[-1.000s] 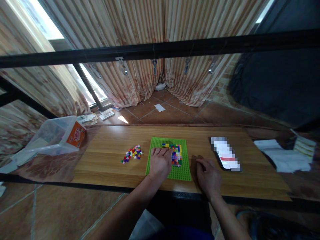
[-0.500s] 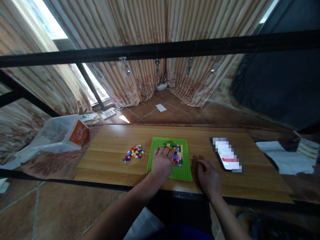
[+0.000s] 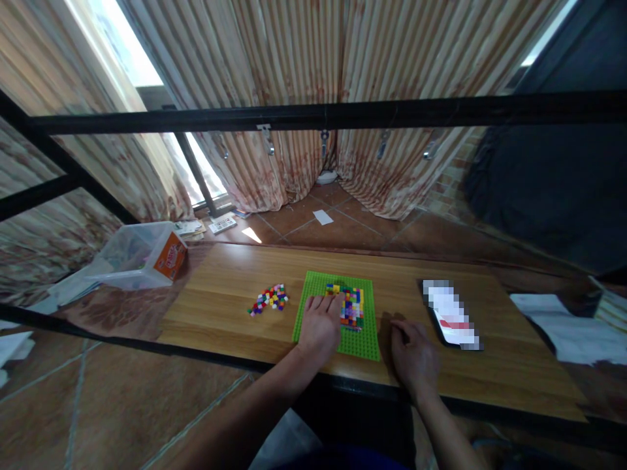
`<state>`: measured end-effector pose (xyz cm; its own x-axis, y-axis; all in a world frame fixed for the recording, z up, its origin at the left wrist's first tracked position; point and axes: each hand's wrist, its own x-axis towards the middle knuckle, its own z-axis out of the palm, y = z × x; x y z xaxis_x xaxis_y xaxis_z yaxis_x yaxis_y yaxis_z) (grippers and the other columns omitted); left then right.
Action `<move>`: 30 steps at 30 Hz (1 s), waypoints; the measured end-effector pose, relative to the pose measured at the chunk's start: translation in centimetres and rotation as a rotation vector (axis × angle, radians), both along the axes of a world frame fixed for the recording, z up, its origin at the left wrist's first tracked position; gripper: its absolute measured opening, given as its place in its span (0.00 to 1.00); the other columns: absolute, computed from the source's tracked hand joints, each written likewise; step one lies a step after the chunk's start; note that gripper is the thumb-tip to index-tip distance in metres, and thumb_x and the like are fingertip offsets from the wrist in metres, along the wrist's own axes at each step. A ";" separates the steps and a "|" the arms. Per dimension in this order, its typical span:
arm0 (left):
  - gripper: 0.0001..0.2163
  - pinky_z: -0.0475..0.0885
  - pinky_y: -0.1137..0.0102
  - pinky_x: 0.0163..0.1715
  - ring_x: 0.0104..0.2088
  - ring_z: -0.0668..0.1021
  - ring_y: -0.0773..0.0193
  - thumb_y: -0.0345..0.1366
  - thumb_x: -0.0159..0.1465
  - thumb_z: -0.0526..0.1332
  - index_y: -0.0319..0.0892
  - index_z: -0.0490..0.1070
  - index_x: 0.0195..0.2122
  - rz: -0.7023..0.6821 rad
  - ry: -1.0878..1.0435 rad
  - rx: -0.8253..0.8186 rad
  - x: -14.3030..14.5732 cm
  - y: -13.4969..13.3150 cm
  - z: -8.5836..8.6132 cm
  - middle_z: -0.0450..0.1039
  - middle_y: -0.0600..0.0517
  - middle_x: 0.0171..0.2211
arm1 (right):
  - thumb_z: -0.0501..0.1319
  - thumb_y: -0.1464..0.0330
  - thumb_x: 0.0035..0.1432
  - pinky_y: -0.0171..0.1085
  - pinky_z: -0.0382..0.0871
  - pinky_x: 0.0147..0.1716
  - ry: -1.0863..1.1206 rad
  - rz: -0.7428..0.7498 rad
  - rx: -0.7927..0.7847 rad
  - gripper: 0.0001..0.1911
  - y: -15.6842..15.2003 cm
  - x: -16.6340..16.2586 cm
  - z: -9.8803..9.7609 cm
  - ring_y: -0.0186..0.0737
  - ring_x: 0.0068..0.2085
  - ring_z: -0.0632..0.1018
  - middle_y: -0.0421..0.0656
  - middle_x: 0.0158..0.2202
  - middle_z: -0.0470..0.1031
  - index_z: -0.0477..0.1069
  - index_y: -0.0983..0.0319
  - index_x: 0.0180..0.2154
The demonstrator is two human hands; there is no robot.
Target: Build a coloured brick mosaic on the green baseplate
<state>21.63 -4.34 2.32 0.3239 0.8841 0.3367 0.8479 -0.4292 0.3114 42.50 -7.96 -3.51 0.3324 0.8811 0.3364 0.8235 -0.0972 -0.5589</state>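
On the wooden table [image 3: 210, 320] lay the green baseplate [image 3: 362, 347], probably light and stiff, best held by its edges. The left hand [image 3: 321, 329] covered part of its brick patch [image 3: 353, 307]; whether it pinched anything was unclear. The right hand [image 3: 416, 352] rested half-curled nearby, its grip indistinct. The loose bricks [image 3: 272, 298] to the left, likely hard and slick, suited fingertip pinching.

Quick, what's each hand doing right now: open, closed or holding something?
Left hand: at the bricks on the green baseplate; whether it holds one cannot be told.
Right hand: loosely curled on the table, no object visible in it.
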 end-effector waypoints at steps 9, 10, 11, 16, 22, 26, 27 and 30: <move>0.12 0.68 0.61 0.44 0.41 0.76 0.56 0.27 0.64 0.52 0.43 0.71 0.45 0.198 -0.160 0.030 -5.8 -1.1 -0.9 0.76 0.48 0.39 | 0.50 0.58 0.60 0.40 0.65 0.32 -0.016 0.008 0.003 0.20 -0.1 0.3 -0.2 0.45 0.36 0.76 0.49 0.41 0.76 0.77 0.61 0.37; 0.11 0.69 0.61 0.44 0.41 0.76 0.56 0.27 0.64 0.53 0.43 0.71 0.43 0.222 -0.146 0.024 -6.7 -1.3 -1.1 0.76 0.48 0.38 | 0.50 0.58 0.60 0.40 0.65 0.31 -0.021 0.001 0.004 0.20 -0.1 0.3 -0.1 0.45 0.36 0.76 0.49 0.41 0.76 0.77 0.61 0.37; 0.11 0.68 0.61 0.44 0.41 0.76 0.56 0.26 0.63 0.53 0.43 0.71 0.42 0.248 -0.129 0.015 -7.5 -1.5 -1.4 0.76 0.48 0.38 | 0.50 0.58 0.60 0.40 0.65 0.31 -0.024 -0.001 0.006 0.20 -0.1 0.3 -0.1 0.46 0.37 0.75 0.49 0.41 0.76 0.77 0.61 0.37; 0.09 0.67 0.61 0.44 0.41 0.76 0.55 0.28 0.62 0.56 0.43 0.72 0.41 0.374 -0.042 -0.016 -9.9 -2.0 -2.1 0.76 0.48 0.38 | 0.50 0.59 0.59 0.41 0.64 0.31 -0.030 0.016 -0.010 0.20 -0.1 0.2 0.0 0.47 0.38 0.75 0.51 0.40 0.76 0.77 0.62 0.37; 0.08 0.64 0.60 0.45 0.44 0.74 0.54 0.33 0.64 0.56 0.44 0.72 0.42 0.479 0.062 -0.062 -9.8 -1.4 -1.9 0.76 0.47 0.41 | 0.50 0.58 0.59 0.41 0.64 0.30 -0.027 -0.003 -0.041 0.20 -0.2 0.4 -0.2 0.47 0.37 0.75 0.50 0.41 0.76 0.77 0.61 0.38; 0.08 0.62 0.59 0.48 0.45 0.74 0.54 0.35 0.64 0.56 0.44 0.73 0.41 0.513 0.122 -0.101 -9.6 -1.1 -1.7 0.75 0.47 0.42 | 0.49 0.56 0.59 0.40 0.64 0.30 -0.037 0.007 -0.041 0.22 -0.1 0.5 -0.3 0.46 0.37 0.75 0.50 0.41 0.76 0.77 0.62 0.37; 0.08 0.61 0.59 0.48 0.45 0.74 0.54 0.35 0.65 0.56 0.44 0.73 0.40 0.509 0.131 -0.103 -9.5 -1.1 -1.6 0.75 0.47 0.42 | 0.49 0.56 0.59 0.40 0.64 0.30 -0.035 0.008 -0.037 0.22 -0.1 0.5 -0.3 0.46 0.37 0.75 0.50 0.41 0.76 0.77 0.62 0.37; 0.07 0.61 0.58 0.48 0.45 0.74 0.53 0.36 0.65 0.56 0.45 0.74 0.38 0.496 0.146 -0.095 -9.6 -0.9 -1.6 0.76 0.47 0.41 | 0.49 0.56 0.60 0.40 0.64 0.31 -0.026 0.003 -0.028 0.23 -0.1 0.4 -0.2 0.46 0.37 0.75 0.50 0.41 0.76 0.77 0.62 0.37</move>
